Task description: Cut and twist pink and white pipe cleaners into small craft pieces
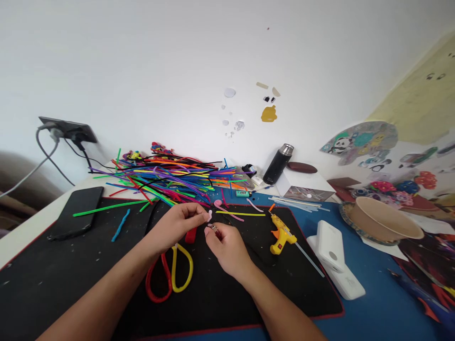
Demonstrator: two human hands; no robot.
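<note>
My left hand (181, 222) pinches a short pale pink pipe-cleaner piece (210, 215) above the black mat (71, 270). My right hand (227, 246) is closed in a pinch on a tiny object (214, 228) too small to name, held just under the pink piece. Both hands meet at the mat's middle. Red-and-yellow-handled scissors (174, 272) lie on the mat beneath my left wrist. A pink coiled pipe cleaner (218, 203) rests just beyond the hands.
A big heap of coloured pipe cleaners (167, 177) fills the back. A yellow glue gun (280, 234) lies right of my hands, beside white boxes (334, 258). A phone (76, 210) lies left; a black flask (278, 164) and a bowl (386, 220) stand right.
</note>
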